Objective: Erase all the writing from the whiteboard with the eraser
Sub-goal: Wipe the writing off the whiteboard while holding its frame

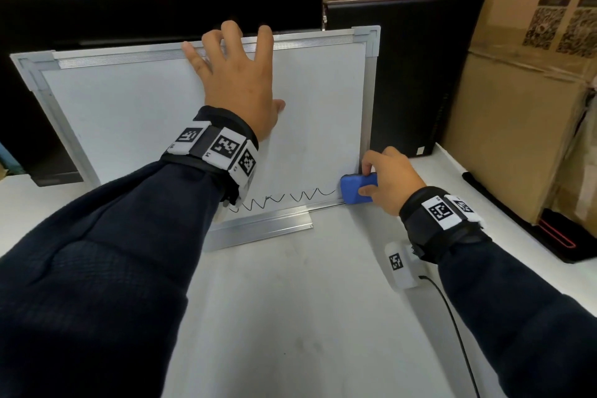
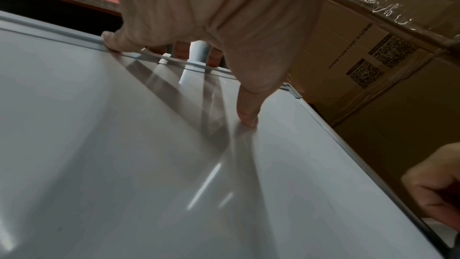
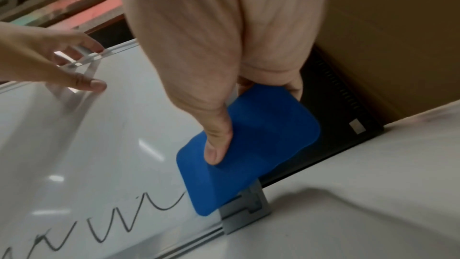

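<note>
cardboard box (image 2: 323,32): "600 x 500 x 400mm" beside QR codes (image 2: 393,50) | whiteboard (image 1: 145,107): illegible zigzag (image 1: 284,199)

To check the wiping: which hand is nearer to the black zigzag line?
Right. The right hand holds the blue eraser at the right end of the zigzag line; the left hand holds the top edge of the whiteboard.

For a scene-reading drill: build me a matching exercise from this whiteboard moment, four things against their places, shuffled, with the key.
Things
1. left hand
2. eraser
3. black squiggle
4. cardboard boxes

Places
A. along the bottom of the whiteboard
B. stacked at the far right of the head view
C. hooked over the whiteboard's top edge
D. at the whiteboard's lower right corner, gripped by the right hand

Pairs: 1-C, 2-D, 3-A, 4-B
</note>
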The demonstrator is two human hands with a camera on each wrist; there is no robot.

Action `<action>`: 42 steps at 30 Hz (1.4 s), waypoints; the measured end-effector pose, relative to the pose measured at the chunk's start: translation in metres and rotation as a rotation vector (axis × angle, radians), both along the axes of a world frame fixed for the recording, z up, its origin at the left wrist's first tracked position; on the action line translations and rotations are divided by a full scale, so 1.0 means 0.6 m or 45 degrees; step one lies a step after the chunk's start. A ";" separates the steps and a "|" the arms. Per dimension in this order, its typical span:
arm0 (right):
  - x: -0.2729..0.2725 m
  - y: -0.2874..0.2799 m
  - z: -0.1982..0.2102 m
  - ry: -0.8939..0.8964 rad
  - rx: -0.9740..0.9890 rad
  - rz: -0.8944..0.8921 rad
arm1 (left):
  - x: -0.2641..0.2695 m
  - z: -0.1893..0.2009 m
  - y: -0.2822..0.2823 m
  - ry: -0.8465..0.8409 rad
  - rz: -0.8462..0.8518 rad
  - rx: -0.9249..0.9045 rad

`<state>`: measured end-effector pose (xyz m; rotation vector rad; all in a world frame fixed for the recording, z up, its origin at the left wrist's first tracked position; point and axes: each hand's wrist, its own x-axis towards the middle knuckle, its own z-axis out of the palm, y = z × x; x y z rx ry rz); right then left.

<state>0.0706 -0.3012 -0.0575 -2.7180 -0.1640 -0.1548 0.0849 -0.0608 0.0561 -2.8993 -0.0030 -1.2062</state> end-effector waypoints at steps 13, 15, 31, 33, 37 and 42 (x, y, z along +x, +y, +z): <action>0.006 -0.016 0.007 0.023 0.015 -0.085 | 0.003 -0.001 0.000 -0.009 0.018 -0.003; 0.005 -0.008 0.006 0.015 0.013 -0.063 | 0.002 0.000 -0.002 -0.003 0.022 -0.004; -0.003 0.068 -0.009 -0.047 0.069 0.118 | -0.008 0.000 0.007 0.002 0.002 0.049; -0.001 0.052 -0.005 -0.043 0.059 0.086 | -0.008 -0.001 0.010 0.011 0.000 0.073; 0.003 0.020 0.008 -0.009 0.025 -0.019 | -0.008 0.001 0.014 0.025 0.004 0.081; 0.002 0.028 0.012 -0.028 0.001 -0.019 | -0.006 0.001 0.011 0.038 0.014 0.079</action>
